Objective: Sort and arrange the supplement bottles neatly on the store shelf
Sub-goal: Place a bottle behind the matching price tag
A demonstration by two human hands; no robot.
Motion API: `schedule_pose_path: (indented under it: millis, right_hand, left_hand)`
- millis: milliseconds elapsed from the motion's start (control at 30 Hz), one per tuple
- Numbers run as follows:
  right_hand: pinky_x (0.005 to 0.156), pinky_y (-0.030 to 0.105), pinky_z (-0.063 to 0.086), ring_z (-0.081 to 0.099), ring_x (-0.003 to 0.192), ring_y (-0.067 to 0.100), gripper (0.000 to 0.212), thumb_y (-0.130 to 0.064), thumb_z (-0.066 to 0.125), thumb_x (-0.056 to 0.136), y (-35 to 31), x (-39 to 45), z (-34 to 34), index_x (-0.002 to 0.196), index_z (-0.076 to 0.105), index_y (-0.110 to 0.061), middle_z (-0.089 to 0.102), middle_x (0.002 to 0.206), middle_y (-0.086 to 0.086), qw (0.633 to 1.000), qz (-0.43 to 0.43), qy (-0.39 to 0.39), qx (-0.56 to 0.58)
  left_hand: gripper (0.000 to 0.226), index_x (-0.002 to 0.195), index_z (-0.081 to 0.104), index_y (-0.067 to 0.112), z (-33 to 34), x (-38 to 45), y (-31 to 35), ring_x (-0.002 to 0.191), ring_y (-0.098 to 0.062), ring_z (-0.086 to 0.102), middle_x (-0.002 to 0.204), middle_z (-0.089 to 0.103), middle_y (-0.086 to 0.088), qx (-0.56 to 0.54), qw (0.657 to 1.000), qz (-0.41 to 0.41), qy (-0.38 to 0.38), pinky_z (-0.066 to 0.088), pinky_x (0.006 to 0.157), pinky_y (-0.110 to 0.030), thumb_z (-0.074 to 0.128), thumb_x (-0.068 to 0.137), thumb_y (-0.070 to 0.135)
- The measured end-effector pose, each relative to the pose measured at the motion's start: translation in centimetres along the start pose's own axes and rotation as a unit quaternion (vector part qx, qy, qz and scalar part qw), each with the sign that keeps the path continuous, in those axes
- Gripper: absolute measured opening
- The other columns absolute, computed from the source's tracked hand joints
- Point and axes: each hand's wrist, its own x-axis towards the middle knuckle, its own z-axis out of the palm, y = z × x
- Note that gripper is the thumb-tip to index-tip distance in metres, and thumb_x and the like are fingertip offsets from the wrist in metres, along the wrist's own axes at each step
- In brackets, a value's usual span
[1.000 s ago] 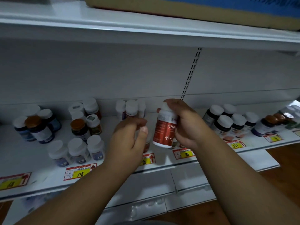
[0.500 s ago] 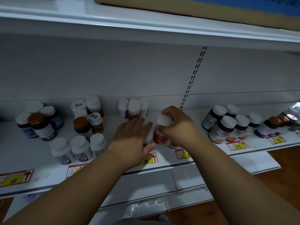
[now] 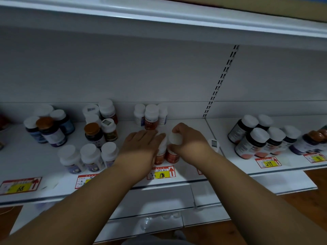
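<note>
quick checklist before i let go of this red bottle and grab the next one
1. Right hand grips the red bottle by its white cap: ok.
2. Bottle base down on the shelf: cannot tell, the base is hard to see.
3. Bottle upright: ok.
4. Beside the matching red bottle that the flat left hand steadies: ok.
5. Above the 198 price tag: ok.
6. Labels facing front: cannot tell, print blurred.
</note>
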Motion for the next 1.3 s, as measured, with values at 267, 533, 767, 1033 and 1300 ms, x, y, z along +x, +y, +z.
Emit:
schedule_pose_path:
  millis: [267, 533, 767, 1033, 1300]
  right_hand:
    - [0.079, 0.022, 0.035, 0.052, 0.105, 0.016, 0.046, -0.031, 0.063, 0.087, 0.2, 0.7, -0.8, 0.129, 0.046, -0.023, 0.055, 0.126, 0.001, 0.999, 0.000, -0.045, -0.029]
    - [0.085, 0.021, 0.036, 0.055, 0.112, 0.021, 0.030, -0.017, 0.050, 0.095, -2.0, 5.2, -2.6, 0.123, 0.056, -0.015, 0.058, 0.126, 0.006, 0.997, -0.076, 0.019, -0.004]
    - [0.086, 0.036, 0.045, 0.054, 0.107, 0.032, 0.038, -0.022, 0.063, 0.085, -5.0, 11.9, 0.3, 0.120, 0.053, -0.011, 0.055, 0.117, 0.014, 0.973, -0.135, -0.056, -0.177]
    - [0.067, 0.029, 0.038, 0.056, 0.090, 0.028, 0.021, -0.015, 0.069, 0.077, -4.5, 12.8, 0.5, 0.095, 0.060, -0.009, 0.052, 0.101, 0.009, 0.978, -0.158, -0.070, -0.115]
    - [0.081, 0.031, 0.046, 0.055, 0.099, 0.020, 0.039, -0.007, 0.072, 0.075, -6.1, 10.6, 0.3, 0.112, 0.060, -0.011, 0.059, 0.114, 0.005, 0.957, -0.213, -0.178, -0.080]
  left_hand:
    - [0.053, 0.129, 0.059, 0.019, -0.4, 0.1, 0.5, 0.106, -0.029, 0.059, 0.124, 0.062, -0.008, -0.016, 0.999, -0.009, -0.039, 0.042, 0.091, -0.040, 0.045, 0.079, 0.030]
    - [0.052, 0.128, 0.060, 0.015, -1.4, 0.4, 0.2, 0.109, -0.032, 0.059, 0.122, 0.062, -0.010, -0.052, 0.997, -0.046, -0.032, 0.046, 0.092, -0.044, 0.048, 0.083, 0.038]
    - [0.042, 0.116, 0.065, 0.009, -2.4, -0.2, -0.2, 0.097, -0.030, 0.057, 0.109, 0.064, -0.010, -0.074, 0.993, -0.078, 0.046, 0.045, 0.083, -0.038, 0.055, 0.078, 0.021]
    - [0.042, 0.101, 0.068, 0.008, -3.1, -2.8, 0.2, 0.089, -0.028, 0.059, 0.103, 0.065, -0.008, -0.064, 0.992, -0.111, -0.018, 0.052, 0.073, -0.037, 0.043, 0.071, 0.022]
    - [0.043, 0.109, 0.067, 0.006, -3.4, -3.4, 0.2, 0.094, -0.030, 0.061, 0.105, 0.066, -0.011, -0.077, 0.992, -0.098, -0.023, 0.053, 0.076, -0.038, 0.042, 0.076, 0.020]
